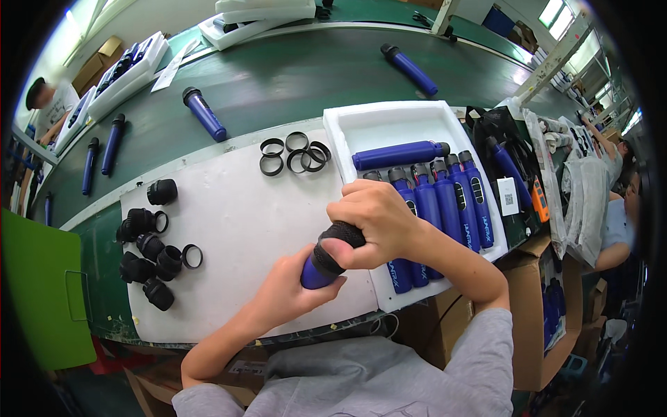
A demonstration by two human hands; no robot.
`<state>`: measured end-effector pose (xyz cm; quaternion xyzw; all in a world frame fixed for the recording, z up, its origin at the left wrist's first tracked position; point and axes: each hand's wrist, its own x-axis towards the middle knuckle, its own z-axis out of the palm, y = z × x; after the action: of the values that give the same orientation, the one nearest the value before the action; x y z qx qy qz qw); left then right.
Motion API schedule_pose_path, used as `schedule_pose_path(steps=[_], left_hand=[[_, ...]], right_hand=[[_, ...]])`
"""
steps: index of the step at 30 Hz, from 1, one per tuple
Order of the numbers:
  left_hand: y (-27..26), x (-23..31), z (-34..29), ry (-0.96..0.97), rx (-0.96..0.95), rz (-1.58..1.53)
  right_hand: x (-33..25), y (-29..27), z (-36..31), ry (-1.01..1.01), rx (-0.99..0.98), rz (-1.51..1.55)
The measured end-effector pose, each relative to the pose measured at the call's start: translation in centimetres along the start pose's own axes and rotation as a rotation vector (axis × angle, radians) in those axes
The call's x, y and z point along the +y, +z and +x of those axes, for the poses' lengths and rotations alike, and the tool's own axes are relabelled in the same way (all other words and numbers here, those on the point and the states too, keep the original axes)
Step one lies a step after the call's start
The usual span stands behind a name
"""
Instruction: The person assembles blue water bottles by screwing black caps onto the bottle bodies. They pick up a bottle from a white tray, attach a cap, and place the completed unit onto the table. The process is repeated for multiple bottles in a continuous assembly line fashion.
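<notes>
A microphone (319,271) with a blue body and a black mesh head is between my hands, above the white work mat (236,236). My left hand (288,288) is wrapped round its blue body. From above, my right hand (379,222) grips the black head, thumb pressed at the collar. To the right stands a white foam tray (389,121), where several blue microphones (445,201) lie side by side and one lies crosswise. Several loose black rings (297,133) sit at the mat's far edge. Black mesh heads (162,192) are scattered on its left side, with two rings beside them.
Beyond the mat runs a green conveyor belt (292,76) carrying several blue microphones (205,115). A bright green panel (42,292) stands at the left. An open cardboard box (521,333) is at lower right. Co-workers sit at far left and far right.
</notes>
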<state>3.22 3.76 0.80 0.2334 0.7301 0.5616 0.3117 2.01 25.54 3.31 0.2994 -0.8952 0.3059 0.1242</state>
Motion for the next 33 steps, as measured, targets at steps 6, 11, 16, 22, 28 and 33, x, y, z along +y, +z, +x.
schedule_pose_path(steps=[6, 11, 16, 22, 28, 33], left_hand=[[-1.1, 0.2, 0.4, -0.142, 0.024, -0.010], [-2.4, -1.2, 1.2, 0.079, 0.058, -0.513], [-3.0, -1.2, 1.8, 0.125, 0.155, -0.625], [-3.8, -2.4, 2.2, 0.278, 0.251, -0.539], [-3.2, -3.1, 2.3, 0.409, 0.170, -0.478], [-5.9, -1.4, 1.8, 0.503, 0.265, -0.922]], right_hand=[[0.2, 0.9, 0.1, 0.153, 0.069, 0.157], [0.5, 0.6, 0.0, 0.304, 0.017, 0.272], [-0.1, 0.7, 0.3, 0.331, -0.090, 0.248], [0.1, 1.2, 0.0, 0.250, -0.288, 0.219], [-0.9, 2.3, -0.2, 0.291, -0.335, 0.322], [-0.9, 2.5, -0.2, 0.260, -0.133, 0.121]])
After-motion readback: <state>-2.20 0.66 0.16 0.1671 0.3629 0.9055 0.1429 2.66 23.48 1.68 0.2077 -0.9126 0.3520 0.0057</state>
